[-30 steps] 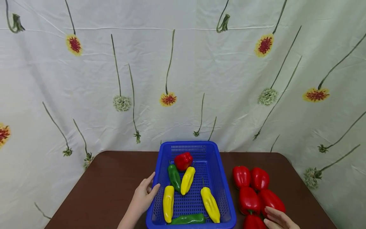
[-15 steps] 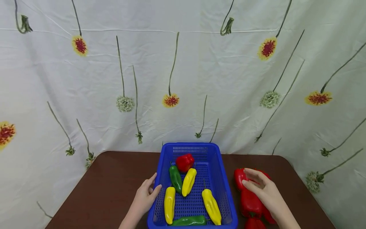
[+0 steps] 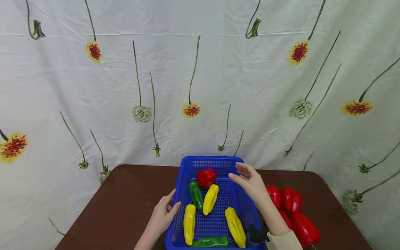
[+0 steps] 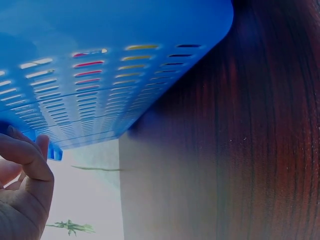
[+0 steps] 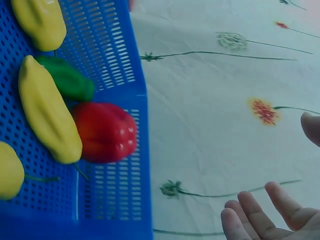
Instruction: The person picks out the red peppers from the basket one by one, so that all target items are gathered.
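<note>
My left hand [image 3: 161,212] holds the left rim of a blue plastic basket [image 3: 212,158], its thumb over the edge. Bent fingers show by the slotted wall in the left wrist view. Over the basket's back right part is my right hand [image 3: 250,182], thumb and fingers apart, nothing between them. Inside lie a red bell pepper [image 3: 206,178], a green pepper [image 3: 196,196], another green pepper [image 3: 214,242] along the front, and yellow peppers, one [image 3: 210,199] beside the red. The right wrist view shows the red bell pepper [image 5: 107,132] against the back wall.
Several red bell peppers, one [image 3: 291,200] at the back, lie on the brown table [image 3: 125,194] right of the basket, partly hidden by my right forearm. A flowered white cloth [image 3: 168,86] hangs behind the table. A dark device [image 3: 257,233] sits at my right wrist.
My right hand has moved from beside the red bell peppers, across them, up and left to over the basket. The left hand stays at the rim. The head view has shifted slightly.
</note>
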`<act>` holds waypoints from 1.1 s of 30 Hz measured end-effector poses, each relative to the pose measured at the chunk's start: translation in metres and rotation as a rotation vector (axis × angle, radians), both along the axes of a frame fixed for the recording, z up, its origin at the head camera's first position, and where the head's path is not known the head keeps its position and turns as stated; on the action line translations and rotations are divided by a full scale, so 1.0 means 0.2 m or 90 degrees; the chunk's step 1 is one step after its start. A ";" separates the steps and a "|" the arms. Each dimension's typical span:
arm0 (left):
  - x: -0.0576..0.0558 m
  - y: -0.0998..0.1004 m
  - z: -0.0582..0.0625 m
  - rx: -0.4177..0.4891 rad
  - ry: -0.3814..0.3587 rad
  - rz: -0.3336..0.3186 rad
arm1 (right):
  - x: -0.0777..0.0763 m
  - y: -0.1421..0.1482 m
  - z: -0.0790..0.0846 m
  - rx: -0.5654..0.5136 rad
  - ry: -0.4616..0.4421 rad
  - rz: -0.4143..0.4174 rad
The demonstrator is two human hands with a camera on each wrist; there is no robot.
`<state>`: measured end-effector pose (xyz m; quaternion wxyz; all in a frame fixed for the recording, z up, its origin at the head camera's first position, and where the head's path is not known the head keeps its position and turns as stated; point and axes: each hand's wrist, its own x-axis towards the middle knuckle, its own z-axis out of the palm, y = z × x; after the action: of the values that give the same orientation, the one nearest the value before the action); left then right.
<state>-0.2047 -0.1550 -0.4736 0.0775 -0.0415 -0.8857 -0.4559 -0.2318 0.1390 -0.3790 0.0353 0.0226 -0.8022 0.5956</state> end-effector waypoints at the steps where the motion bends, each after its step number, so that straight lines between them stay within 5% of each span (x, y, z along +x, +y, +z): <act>1: 0.00 0.00 0.00 0.000 0.001 0.001 | -0.02 -0.03 -0.01 0.002 0.004 0.002; 15: 0.01 0.00 -0.01 0.001 0.005 -0.001 | -0.29 -0.29 -0.21 0.039 -0.019 -0.024; 33: 0.00 0.01 0.00 0.011 0.007 -0.003 | -0.41 -0.39 -0.39 0.114 -0.062 -0.044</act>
<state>-0.2038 -0.1537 -0.4744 0.0816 -0.0454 -0.8813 -0.4633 -0.3144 0.0612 -0.4561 0.0147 -0.0305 -0.8534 0.5202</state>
